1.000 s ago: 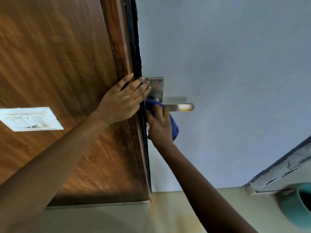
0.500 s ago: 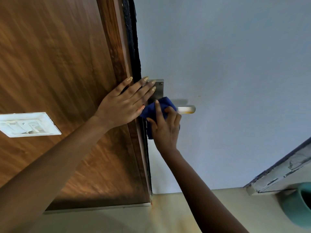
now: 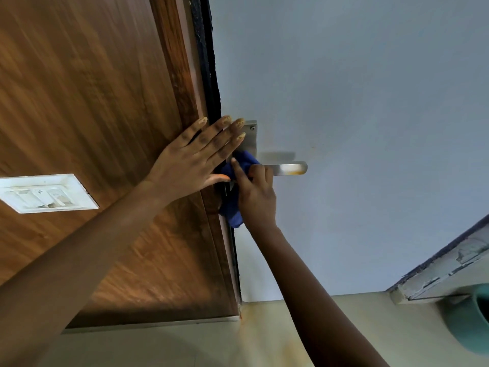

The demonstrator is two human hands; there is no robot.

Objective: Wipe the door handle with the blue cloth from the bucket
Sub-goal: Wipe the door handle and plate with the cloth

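A metal door handle [image 3: 289,168] on a steel backplate [image 3: 250,137] sticks out to the right from the pale blue door. My right hand [image 3: 256,194] holds the blue cloth [image 3: 232,207] bunched against the inner end of the lever, near the backplate; part of the cloth hangs below the hand. My left hand [image 3: 195,157] lies flat with fingers spread across the door's edge and the wooden frame, its fingertips touching the backplate. The lever's outer end shows bare.
A brown wooden panel [image 3: 87,107] fills the left side, with a white switch plate [image 3: 45,193] on it. A teal bucket [image 3: 473,321] stands at the lower right on the beige floor [image 3: 264,340], beside a chipped grey ledge [image 3: 444,271].
My right hand with the cloth slid out along the lever, then back toward the backplate, uncovering more of the lever. My left hand stays flat on the door's edge.
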